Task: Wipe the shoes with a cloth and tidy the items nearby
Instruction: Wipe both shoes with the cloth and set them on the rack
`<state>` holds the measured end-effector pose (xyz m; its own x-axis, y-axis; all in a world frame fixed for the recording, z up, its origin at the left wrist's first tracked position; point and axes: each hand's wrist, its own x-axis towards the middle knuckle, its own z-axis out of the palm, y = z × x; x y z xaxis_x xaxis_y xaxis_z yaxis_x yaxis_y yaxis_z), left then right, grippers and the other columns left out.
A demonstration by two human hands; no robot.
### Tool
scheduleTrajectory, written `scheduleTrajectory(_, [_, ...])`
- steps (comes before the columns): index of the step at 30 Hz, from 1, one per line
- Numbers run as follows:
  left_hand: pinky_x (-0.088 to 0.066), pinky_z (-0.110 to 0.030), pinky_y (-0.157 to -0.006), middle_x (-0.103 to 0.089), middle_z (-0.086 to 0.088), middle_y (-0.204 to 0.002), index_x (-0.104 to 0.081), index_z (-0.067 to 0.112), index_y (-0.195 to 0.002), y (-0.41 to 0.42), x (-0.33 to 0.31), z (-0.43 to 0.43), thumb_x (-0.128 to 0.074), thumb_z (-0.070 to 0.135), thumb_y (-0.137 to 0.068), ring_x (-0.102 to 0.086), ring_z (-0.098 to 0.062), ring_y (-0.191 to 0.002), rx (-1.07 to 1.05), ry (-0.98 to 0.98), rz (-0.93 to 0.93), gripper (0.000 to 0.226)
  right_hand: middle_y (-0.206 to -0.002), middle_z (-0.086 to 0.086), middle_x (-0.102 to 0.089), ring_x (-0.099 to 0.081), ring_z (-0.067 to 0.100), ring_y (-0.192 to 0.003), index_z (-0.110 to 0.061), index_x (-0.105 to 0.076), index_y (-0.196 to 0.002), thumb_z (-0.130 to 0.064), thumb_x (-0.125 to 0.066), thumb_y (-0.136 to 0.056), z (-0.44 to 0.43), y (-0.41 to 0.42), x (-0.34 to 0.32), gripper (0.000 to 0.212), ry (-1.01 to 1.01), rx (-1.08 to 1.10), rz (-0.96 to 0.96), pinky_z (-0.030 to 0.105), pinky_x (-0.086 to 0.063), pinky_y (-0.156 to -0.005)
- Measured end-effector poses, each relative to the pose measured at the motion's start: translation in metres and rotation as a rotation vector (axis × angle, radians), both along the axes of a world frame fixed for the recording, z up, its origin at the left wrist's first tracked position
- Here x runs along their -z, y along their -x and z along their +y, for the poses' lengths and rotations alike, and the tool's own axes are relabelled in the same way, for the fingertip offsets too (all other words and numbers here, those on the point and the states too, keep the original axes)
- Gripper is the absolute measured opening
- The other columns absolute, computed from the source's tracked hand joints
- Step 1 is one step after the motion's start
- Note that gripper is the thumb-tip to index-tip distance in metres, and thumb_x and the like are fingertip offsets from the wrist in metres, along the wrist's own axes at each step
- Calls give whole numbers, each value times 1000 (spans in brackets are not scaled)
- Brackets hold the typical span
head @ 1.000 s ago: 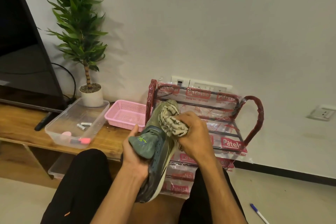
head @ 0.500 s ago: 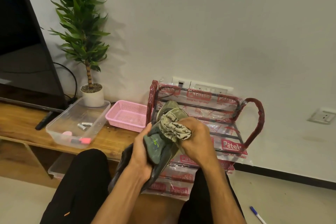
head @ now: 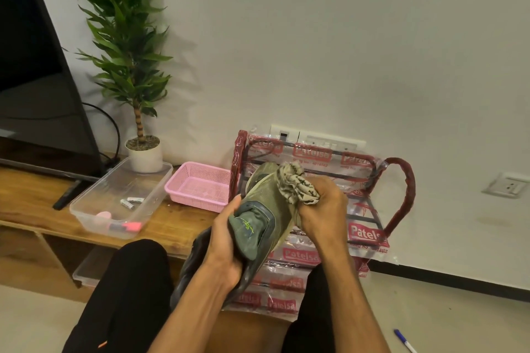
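grey-green shoe (head: 268, 205) held over my lap before the wrapped rack (head: 403, 198), my left hand (head: 225, 243) curled round its heel, my right hand (head: 324, 209) gripping the balled cloth (head: 295, 186) against its upper

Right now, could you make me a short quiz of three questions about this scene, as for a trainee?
1. True or false: the right hand presses the cloth against the shoe that the left hand holds.
2. What colour is the basket beside the clear tub?
3. Where does the pen lie? A in the basket; B on the floor; C in the clear tub.
Key: 1 true; 2 pink; 3 B.
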<state>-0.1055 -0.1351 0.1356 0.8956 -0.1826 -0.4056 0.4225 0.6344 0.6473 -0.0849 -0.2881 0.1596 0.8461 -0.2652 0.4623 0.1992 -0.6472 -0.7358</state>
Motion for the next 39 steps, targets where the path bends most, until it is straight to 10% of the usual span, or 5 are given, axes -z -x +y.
scheduleTrajectory(25, [-53,-41,-85,-74,-18,-107,-72,5,-112,6,1,-2,-52,46,-94,-73,-28,-93,99,-132,-83,49,-100,-3,-65,-57,10,-87,-13,-73,-103,-7,-78,-79,11,4,-2,25,-45,192,58,30,-55,-78])
scheduleTrajectory(33, [-53,-42,-88,-74,-18,-109,-73,5,-111,8,0,-3,-58,40,-88,-72,-29,-96,117,-134,-87,45,-77,-9,-66,-60,3,-66,-15,-74,-86,-16,-77,-83,13,7,-10,5,78,15,222,8,-39,-49])
scheduleTrajectory(37, [-52,-42,-90,-74,-18,-109,-74,5,-111,7,0,-3,-64,41,-80,-70,-30,-98,160,-198,-94,48,-94,1,-69,-63,16,-82,-15,-74,-94,-15,-79,-80,7,0,-7,15,37,224,73,34,-57,-70])
scheduleTrajectory(39, [-51,-41,-89,-74,-17,-107,-78,8,-103,8,1,-4,-65,38,-78,-71,-29,-96,166,-221,-108,41,-85,-3,-69,-63,11,-74,-19,-74,-88,-14,-78,-81,8,4,-6,10,55,153,129,25,-54,-61])
